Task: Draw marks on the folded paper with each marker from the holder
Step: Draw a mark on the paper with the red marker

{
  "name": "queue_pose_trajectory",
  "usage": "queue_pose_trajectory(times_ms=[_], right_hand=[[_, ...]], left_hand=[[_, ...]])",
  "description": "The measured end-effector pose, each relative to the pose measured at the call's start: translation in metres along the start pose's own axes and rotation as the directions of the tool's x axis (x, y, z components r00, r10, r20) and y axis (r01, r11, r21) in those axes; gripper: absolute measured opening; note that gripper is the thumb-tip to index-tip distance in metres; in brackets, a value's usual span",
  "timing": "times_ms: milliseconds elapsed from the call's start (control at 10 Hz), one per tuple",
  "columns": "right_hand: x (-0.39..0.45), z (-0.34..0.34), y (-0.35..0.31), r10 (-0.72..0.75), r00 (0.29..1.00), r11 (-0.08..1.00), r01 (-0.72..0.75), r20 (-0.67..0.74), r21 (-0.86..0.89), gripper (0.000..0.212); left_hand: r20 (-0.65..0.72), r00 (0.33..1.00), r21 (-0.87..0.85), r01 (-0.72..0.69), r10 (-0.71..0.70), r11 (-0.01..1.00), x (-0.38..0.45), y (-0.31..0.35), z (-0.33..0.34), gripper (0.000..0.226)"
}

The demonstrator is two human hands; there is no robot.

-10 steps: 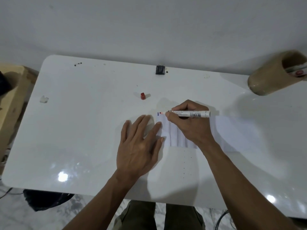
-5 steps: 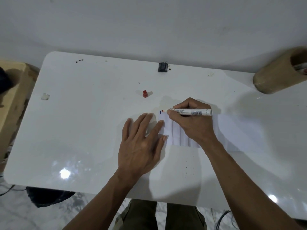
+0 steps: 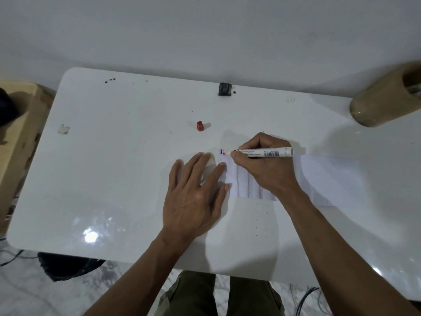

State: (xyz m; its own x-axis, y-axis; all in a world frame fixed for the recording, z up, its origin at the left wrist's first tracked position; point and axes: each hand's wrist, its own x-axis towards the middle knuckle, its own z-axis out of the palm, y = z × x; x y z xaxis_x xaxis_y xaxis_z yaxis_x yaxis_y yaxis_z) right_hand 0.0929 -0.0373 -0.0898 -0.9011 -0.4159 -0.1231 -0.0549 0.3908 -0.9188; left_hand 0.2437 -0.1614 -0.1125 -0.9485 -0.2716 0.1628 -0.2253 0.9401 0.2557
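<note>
A white folded paper [image 3: 246, 183] with pleats lies in the middle of the white table [image 3: 114, 167]. My right hand [image 3: 264, 165] grips a white-barrelled red marker [image 3: 266, 152], tip down on the paper's far left corner beside a short blue mark and a red mark [image 3: 222, 152]. My left hand [image 3: 196, 192] lies flat with fingers spread, its fingertips pressing the paper's left edge. The marker's red cap [image 3: 200, 126] stands on the table beyond the hands. The tan cylindrical holder [image 3: 382, 103] lies tilted at the far right, a marker partly showing inside.
A small black clip [image 3: 224, 89] sits at the table's far edge by the wall. A bit of clear tape [image 3: 63, 129] lies at the left. A wooden box [image 3: 16, 124] stands left of the table. Cables and a dark bag lie on the floor.
The red mark beside the blue one has grown as the marker tip moved on the paper. The view shifted slightly; my left hand stays pressed on the paper.
</note>
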Motion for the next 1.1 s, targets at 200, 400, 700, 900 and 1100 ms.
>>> queue_pose_trajectory(times_ms=[200, 400, 700, 900, 1100], right_hand=[[0.000, -0.001, 0.000, -0.018, 1.000, 1.000, 0.018, 0.004, -0.009, 0.017], [0.001, 0.000, 0.001, 0.007, 1.000, 1.000, -0.007, 0.005, 0.016, 0.018], [0.000, -0.008, -0.012, 0.098, 0.995, 0.945, -0.090, -0.010, 0.315, 0.020], [-0.020, -0.026, -0.042, 0.155, 0.986, 0.829, -0.097, -0.059, 0.551, 0.022], [-0.044, -0.049, -0.057, 0.210, 0.973, 0.787, -0.109, -0.098, 0.608, 0.011]], left_hand=[[-0.021, 1.000, 0.007, -0.007, 0.008, 1.000, 0.000, 0.000, 0.001, 0.045], [-0.013, 1.000, 0.001, -0.007, 0.007, 1.000, -0.001, -0.001, 0.002, 0.047], [-0.004, 1.000, -0.027, -0.009, 0.009, 1.000, -0.001, 0.000, -0.001, 0.044], [-0.073, 0.973, -0.307, 0.188, -0.220, 0.933, 0.019, 0.002, -0.024, 0.043], [0.035, 0.941, -0.224, 0.336, -0.337, 0.915, 0.090, -0.012, -0.055, 0.041]])
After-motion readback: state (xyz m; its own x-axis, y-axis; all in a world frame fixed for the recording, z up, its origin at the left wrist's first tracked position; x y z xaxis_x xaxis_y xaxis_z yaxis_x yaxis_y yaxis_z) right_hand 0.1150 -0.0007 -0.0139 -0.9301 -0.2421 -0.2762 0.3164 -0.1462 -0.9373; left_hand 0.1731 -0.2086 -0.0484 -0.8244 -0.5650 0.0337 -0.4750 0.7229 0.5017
